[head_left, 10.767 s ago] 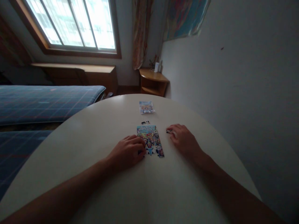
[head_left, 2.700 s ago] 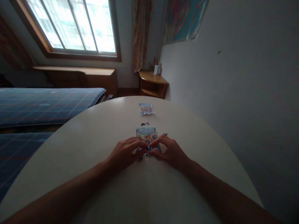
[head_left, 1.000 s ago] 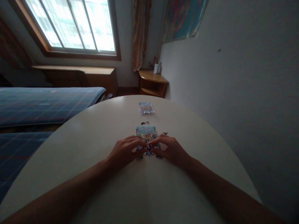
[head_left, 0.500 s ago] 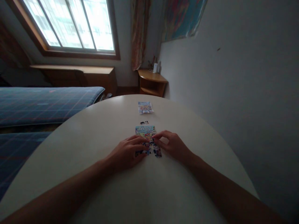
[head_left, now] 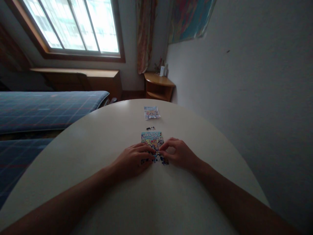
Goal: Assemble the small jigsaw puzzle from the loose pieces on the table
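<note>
A small colourful jigsaw puzzle [head_left: 152, 138] lies flat on the round white table [head_left: 102, 137]. My left hand [head_left: 132, 160] rests on the table at the puzzle's near left corner, fingers curled down onto its edge. My right hand [head_left: 178, 153] is at the puzzle's right side, thumb and forefinger pinched together over the lower right part; a puzzle piece may be in the pinch, but it is too small to make out. A loose dark puzzle piece [head_left: 150, 128] lies just beyond the puzzle. Farther off lies a small printed picture card [head_left: 151, 112].
A white wall [head_left: 244, 81] runs close along the table's right side. A bed with a blue checked cover [head_left: 46, 106] stands to the left. A wooden corner shelf [head_left: 158, 85] and a window [head_left: 73, 26] are at the far end of the room.
My right hand came from the table's right side to the puzzle and now pinches over its lower right part. The loose piece that lay right of the puzzle is no longer seen. Left hand stays.
</note>
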Tool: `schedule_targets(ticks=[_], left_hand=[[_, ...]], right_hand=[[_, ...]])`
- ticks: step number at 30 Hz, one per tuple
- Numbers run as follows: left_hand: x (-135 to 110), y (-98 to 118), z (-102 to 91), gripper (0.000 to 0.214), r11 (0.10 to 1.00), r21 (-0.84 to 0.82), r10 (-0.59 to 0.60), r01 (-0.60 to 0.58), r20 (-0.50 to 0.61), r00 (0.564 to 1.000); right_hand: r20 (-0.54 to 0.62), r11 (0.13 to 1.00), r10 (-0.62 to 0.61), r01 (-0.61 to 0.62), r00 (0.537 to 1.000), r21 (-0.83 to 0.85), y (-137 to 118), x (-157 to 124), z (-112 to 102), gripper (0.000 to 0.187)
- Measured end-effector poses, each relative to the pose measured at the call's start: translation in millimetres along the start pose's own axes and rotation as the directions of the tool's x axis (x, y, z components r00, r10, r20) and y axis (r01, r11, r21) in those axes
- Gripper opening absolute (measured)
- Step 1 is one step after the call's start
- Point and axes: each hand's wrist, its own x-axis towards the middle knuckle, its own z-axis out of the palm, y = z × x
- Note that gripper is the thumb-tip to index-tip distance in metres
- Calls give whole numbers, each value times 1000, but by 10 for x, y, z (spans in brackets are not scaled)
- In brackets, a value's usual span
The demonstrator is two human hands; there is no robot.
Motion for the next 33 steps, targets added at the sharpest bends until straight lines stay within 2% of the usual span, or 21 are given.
schedule_targets(ticks=[9, 23, 33], left_hand=[[6, 9, -12, 17, 1000, -4, 4, -4, 1, 1000], [9, 9, 0, 18, 1000, 10, 2, -2, -4, 1000], [13, 16, -4, 18, 1000, 10, 12, -12, -20, 1000]], right_hand=[[7, 1000, -22, 22, 1000, 5, 42, 2, 36, 10], [8, 1000, -18, 18, 1000, -4, 49, -10, 39, 8], [-10, 997, -68, 67, 998, -36, 57, -2, 53, 5]])
